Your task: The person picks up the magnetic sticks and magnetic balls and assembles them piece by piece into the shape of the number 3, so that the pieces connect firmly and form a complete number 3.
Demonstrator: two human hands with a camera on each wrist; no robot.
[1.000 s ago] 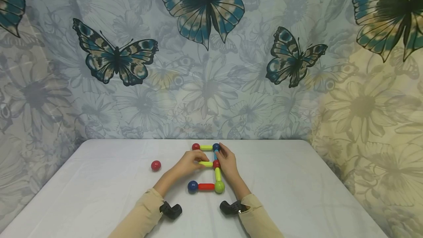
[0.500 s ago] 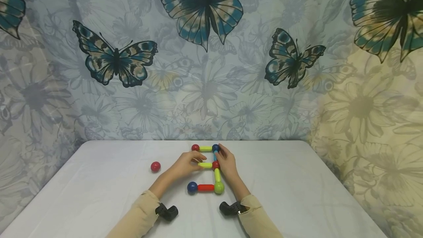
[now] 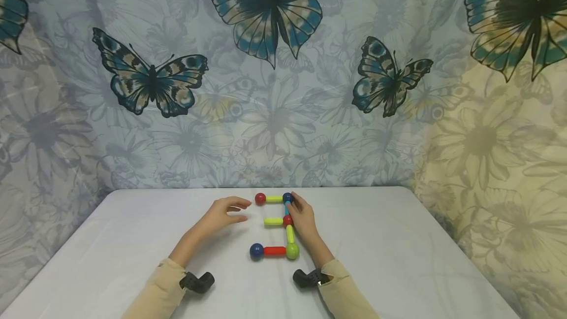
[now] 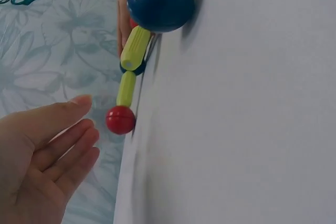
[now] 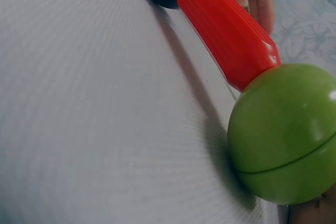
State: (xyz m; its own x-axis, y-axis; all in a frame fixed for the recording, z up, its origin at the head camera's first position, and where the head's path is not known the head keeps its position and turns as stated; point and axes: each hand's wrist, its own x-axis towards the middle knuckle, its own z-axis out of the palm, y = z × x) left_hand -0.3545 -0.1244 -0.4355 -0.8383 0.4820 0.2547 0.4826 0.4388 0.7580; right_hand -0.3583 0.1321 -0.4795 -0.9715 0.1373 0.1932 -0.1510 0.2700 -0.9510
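A magnetic stick-and-ball figure lies on the table, with three arms pointing left. My right hand (image 3: 304,216) holds its upper right side, thumb on the light blue stick (image 3: 287,208) and fingers by the blue ball (image 3: 287,198). Left of the figure, my left hand (image 3: 221,214) hovers with fingers spread and nothing between them. The middle yellow-green stick (image 3: 273,221) joins a red ball (image 3: 288,220) and has a bare left end. On the top arm's end sits another red ball (image 4: 121,120). Below, a red stick (image 5: 228,32) links the green ball (image 5: 283,135) to a blue ball (image 3: 256,251).
A white cloth covers the table (image 3: 376,255). Behind its far edge hangs a butterfly-print curtain (image 3: 274,127). Black wrist cameras (image 3: 197,282) sit on both forearms, over beige sleeves (image 3: 347,292).
My left hand has let go of the middle yellow-green stick and moved left. The loose red ball seen there earlier is now hidden from view. My right hand stays in place.
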